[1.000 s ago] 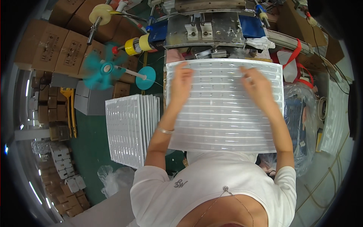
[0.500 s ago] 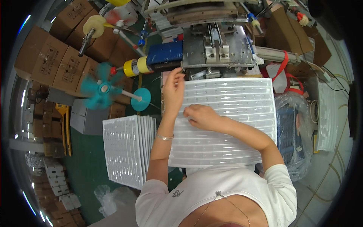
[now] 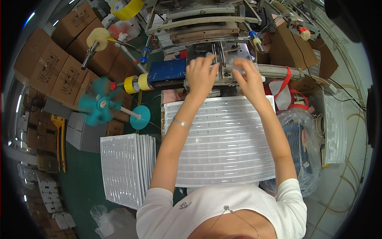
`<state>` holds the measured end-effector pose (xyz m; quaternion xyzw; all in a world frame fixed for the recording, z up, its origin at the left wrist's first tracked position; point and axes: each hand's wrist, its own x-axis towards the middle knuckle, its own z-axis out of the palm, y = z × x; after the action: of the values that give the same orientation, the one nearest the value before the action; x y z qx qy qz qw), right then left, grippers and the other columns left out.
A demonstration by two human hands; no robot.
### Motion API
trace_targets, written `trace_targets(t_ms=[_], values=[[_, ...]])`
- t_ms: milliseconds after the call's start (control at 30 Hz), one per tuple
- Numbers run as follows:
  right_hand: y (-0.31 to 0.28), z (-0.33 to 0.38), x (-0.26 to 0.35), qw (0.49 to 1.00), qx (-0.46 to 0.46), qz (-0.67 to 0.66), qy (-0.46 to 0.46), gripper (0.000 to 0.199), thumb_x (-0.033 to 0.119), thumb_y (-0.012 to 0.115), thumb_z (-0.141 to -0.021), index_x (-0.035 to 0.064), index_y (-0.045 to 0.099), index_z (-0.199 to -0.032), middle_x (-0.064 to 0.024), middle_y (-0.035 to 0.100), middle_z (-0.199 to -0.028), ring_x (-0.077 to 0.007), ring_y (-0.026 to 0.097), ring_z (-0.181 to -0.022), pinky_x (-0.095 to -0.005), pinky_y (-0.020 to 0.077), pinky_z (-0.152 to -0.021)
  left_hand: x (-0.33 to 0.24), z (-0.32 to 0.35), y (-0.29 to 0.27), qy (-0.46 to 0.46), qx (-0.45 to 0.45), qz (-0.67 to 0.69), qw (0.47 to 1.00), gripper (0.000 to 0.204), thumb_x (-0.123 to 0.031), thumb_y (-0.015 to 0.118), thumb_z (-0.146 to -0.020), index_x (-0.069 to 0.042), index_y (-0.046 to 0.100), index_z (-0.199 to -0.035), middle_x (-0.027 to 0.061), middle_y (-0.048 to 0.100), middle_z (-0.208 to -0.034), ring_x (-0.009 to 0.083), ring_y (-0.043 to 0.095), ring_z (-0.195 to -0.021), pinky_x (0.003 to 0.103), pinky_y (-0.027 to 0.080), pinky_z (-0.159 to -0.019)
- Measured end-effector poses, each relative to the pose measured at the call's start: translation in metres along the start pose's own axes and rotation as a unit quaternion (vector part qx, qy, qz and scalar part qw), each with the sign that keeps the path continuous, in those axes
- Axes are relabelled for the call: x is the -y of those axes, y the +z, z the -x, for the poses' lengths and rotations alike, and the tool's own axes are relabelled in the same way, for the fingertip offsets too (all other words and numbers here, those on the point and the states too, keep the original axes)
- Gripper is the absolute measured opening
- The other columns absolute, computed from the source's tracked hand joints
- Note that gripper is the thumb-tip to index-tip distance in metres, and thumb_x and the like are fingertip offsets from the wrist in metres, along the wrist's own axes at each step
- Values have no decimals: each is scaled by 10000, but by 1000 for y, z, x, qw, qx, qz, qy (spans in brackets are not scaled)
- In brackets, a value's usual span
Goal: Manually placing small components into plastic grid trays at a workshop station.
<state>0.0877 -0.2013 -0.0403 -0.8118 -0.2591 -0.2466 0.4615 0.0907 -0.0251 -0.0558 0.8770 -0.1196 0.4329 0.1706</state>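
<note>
My left hand (image 3: 201,76) is over the front of the metal machine plate (image 3: 195,51), fingers stretched out and somewhat apart, with nothing visible in it. To its right, my right hand (image 3: 250,81) hovers by the plate's right side; its fingers are curved, with a gap between thumb and forefinger. A pale blur shows in that gap, too unclear to name. Two metal rods (image 3: 223,55) stand between my hands on the plate. Below my wrists lies a large white ribbed sheet (image 3: 223,139) in shiny clear film, reaching back towards my body.
A stack of similar white sheets (image 3: 121,169) stands at the left. Beyond it are a teal fan (image 3: 104,104) and cardboard boxes (image 3: 51,73). Yellow tape rolls (image 3: 130,84) sit beside a blue block (image 3: 167,71). At right lie a plastic-wrapped blue crate (image 3: 292,147) and red straps (image 3: 287,81).
Both hands have moved forward from the white sheet to the machine plate, the right hand also swinging rightward. The view has shifted, showing more of the machine.
</note>
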Motion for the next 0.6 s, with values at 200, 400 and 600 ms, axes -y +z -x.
trace_targets(t_ms=[200,400,600], values=[[46,-37,-4,970,25,219,-103,204,116,600,-822,97,607,-1025,-81,621,-945,-303,627,-799,-397,521,-641,37,69,-91,-357,-10,285,889,185,-138,620,-880,-53,607,-1043,-8,568,-684,33,496,-607,198,424,-556],[49,-48,-24,966,-26,221,-134,206,150,612,-815,100,630,-1013,-109,632,-984,-303,615,-867,-390,503,-729,69,152,-142,-464,-81,298,830,160,-155,581,-914,-23,583,-1005,-17,569,-730,35,487,-620,181,379,-547],[67,36,38,996,60,1,-67,282,62,629,-821,81,597,-1101,-118,620,-1086,-284,604,-950,-358,483,-805,69,205,-170,-529,-143,230,804,290,-300,466,-974,-37,586,-955,-10,531,-650,34,445,-563,179,364,-516]])
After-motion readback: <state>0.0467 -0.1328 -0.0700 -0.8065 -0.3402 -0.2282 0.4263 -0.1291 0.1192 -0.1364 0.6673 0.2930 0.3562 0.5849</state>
